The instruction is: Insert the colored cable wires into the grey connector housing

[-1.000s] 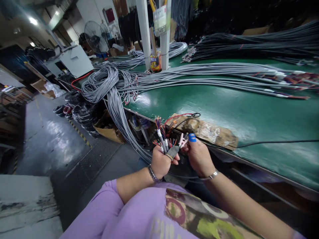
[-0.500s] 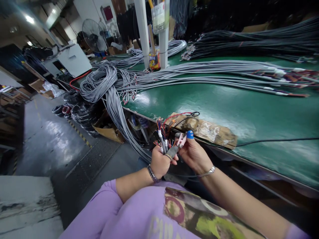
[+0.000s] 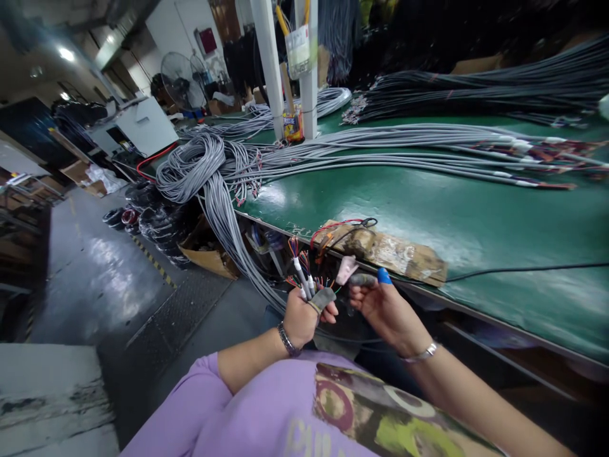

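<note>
My left hand is closed round a small bunch of grey cables. Their ends point up, with white bands and fanned-out thin wires in several colours. A grey cover sits on my left thumb. To the right, my right hand is a little apart from the bunch, its thumb with a blue cover raised and its grey-covered index finger stretched left. The other fingers curl loosely. Just beyond the index fingertip is a small blurred pinkish-white piece; whether the finger touches it I cannot tell.
A taped wooden board with red and black leads lies along the edge of the green table. Long grey cables stretch across it, and a coiled bundle hangs over the left edge. Black cables lie behind.
My right hand has moved right, away from the cable bunch, and its thumb and index finger no longer close on the pinkish-white piece. My left hand with the cables has shifted slightly left.
</note>
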Demonstrator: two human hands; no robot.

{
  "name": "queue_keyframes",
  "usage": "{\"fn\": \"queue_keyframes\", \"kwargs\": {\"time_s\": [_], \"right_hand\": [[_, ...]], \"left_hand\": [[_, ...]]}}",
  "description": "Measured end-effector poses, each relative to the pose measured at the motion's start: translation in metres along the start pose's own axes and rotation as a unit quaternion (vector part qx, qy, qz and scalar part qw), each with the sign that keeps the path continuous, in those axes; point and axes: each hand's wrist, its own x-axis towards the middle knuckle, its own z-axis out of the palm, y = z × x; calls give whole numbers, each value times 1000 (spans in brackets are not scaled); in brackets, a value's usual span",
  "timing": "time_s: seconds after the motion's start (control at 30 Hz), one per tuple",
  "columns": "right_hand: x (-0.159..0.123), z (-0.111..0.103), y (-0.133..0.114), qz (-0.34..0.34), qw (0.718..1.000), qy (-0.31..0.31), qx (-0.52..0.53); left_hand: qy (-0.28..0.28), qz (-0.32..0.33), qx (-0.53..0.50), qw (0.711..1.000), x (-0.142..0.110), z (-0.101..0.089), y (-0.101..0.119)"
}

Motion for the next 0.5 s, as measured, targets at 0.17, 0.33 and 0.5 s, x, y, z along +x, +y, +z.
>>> {"fn": "queue_keyframes", "kwargs": {"time_s": [0.17, 0.33, 0.5], "right_hand": [[-31, -32, -25, -114, 976, 41, -181], [-53, -67, -86, -296, 885, 190, -306], [-38, -133, -192, -479, 736, 411, -245]], "left_hand": [[-16, -6, -62, 998, 3, 0, -1], [21, -1, -60, 998, 0, -6, -2], [29, -39, -27, 998, 13, -19, -7]]}}
